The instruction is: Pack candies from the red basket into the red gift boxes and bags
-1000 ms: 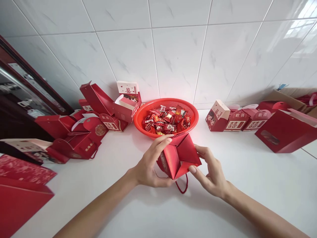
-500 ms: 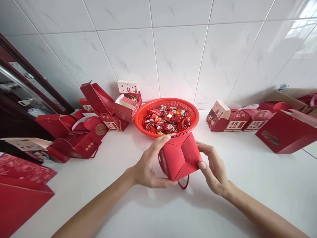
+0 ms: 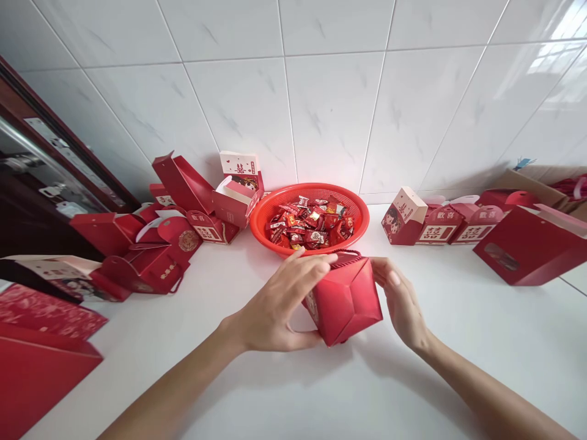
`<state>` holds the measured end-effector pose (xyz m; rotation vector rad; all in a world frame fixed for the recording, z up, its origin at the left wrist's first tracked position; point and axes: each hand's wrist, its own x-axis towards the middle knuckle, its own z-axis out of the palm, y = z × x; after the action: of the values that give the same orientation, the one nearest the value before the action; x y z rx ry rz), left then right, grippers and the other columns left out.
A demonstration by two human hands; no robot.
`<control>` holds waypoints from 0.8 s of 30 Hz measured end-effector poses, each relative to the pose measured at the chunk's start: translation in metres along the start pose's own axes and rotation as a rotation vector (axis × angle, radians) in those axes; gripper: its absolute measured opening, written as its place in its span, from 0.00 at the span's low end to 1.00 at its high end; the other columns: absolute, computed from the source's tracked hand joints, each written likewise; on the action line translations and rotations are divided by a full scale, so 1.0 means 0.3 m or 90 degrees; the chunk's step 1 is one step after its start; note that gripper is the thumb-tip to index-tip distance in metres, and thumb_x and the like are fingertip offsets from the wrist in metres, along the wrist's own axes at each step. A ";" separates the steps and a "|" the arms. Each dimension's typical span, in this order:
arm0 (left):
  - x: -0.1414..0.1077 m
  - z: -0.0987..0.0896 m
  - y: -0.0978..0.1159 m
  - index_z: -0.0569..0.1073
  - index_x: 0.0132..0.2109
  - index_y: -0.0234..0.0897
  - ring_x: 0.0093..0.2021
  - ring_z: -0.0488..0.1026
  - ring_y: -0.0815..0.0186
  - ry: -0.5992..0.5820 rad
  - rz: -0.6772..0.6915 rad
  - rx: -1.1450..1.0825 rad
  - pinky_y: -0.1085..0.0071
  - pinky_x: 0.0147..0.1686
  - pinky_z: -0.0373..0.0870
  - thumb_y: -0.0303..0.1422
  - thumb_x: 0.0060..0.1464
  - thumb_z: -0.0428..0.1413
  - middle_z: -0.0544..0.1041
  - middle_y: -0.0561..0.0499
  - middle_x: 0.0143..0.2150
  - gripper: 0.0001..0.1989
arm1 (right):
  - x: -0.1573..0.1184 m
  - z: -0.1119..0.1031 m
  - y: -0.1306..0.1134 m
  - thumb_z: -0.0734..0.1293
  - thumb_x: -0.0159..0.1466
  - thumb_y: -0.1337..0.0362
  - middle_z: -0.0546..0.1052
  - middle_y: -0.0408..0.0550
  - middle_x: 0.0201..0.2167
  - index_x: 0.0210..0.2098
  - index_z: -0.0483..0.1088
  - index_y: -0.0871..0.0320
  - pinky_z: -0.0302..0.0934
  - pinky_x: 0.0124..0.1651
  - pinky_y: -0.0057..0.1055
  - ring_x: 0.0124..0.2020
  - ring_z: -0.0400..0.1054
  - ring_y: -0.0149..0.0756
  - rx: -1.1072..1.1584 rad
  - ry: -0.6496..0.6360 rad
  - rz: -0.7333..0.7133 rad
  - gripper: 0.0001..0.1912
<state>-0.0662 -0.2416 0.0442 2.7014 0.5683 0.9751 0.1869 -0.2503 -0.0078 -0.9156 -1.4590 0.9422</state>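
A red paper gift box [image 3: 351,299] with a dark red cord is tilted so that its folded bottom panels face me. My left hand [image 3: 279,305] grips it from the left, fingers over the upper edge and thumb at the lower corner. On the other side, the fingers of my right hand [image 3: 403,305] reach behind the box's right edge, its thumb lying along the index finger; their tips are hidden. Just behind the box stands a red plastic basket [image 3: 266,238] with red-wrapped candies [image 3: 312,223] in it.
Several red boxes [image 3: 156,269], some with raised lids, crowd the left side. Closed boxes [image 3: 440,223] and a larger red bag [image 3: 527,247] stand at the right. Red bags [image 3: 41,366] lie near left. A tiled wall [image 3: 330,122] rises behind the white table [image 3: 284,397].
The box has turned and dropped slightly to the right. My left fingers have moved over its upper edge, and my right thumb has come off the bottom panel.
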 end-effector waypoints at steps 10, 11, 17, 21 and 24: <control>-0.008 0.046 0.055 0.43 0.75 0.61 0.70 0.63 0.56 -0.102 0.122 0.147 0.43 0.72 0.46 0.25 0.59 0.59 0.70 0.51 0.68 0.48 | 0.046 -0.014 -0.027 0.56 0.70 0.38 0.80 0.51 0.55 0.57 0.73 0.51 0.66 0.61 0.49 0.56 0.74 0.47 0.286 -0.266 0.379 0.30; -0.011 0.052 0.057 0.51 0.73 0.61 0.70 0.63 0.56 -0.112 0.132 0.160 0.43 0.72 0.46 0.24 0.58 0.59 0.70 0.53 0.69 0.44 | 0.046 -0.016 -0.034 0.57 0.69 0.38 0.80 0.52 0.54 0.57 0.73 0.52 0.67 0.61 0.49 0.55 0.75 0.48 0.301 -0.261 0.395 0.31; -0.009 0.049 0.073 0.65 0.67 0.50 0.73 0.57 0.49 -0.111 0.137 0.096 0.44 0.71 0.51 0.35 0.57 0.62 0.64 0.47 0.72 0.32 | 0.055 -0.046 -0.049 0.70 0.63 0.47 0.77 0.55 0.57 0.64 0.65 0.53 0.68 0.59 0.49 0.57 0.74 0.51 0.313 -0.263 0.292 0.34; 0.003 0.015 0.069 0.59 0.70 0.41 0.67 0.66 0.50 0.101 0.086 0.035 0.45 0.68 0.58 0.34 0.58 0.60 0.69 0.37 0.67 0.35 | 0.043 -0.046 -0.035 0.76 0.58 0.48 0.70 0.55 0.65 0.70 0.53 0.46 0.67 0.60 0.50 0.62 0.68 0.54 0.215 -0.252 0.118 0.48; 0.012 -0.009 0.062 0.65 0.67 0.43 0.64 0.69 0.52 0.244 -0.072 0.004 0.50 0.64 0.67 0.30 0.62 0.56 0.72 0.40 0.63 0.27 | 0.021 -0.030 0.003 0.80 0.54 0.51 0.62 0.54 0.69 0.73 0.45 0.40 0.60 0.67 0.51 0.68 0.60 0.54 0.028 -0.173 -0.084 0.58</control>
<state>-0.0601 -0.2566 0.0542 2.4646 0.7816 1.4713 0.1955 -0.2436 -0.0058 -0.6695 -1.6990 1.0248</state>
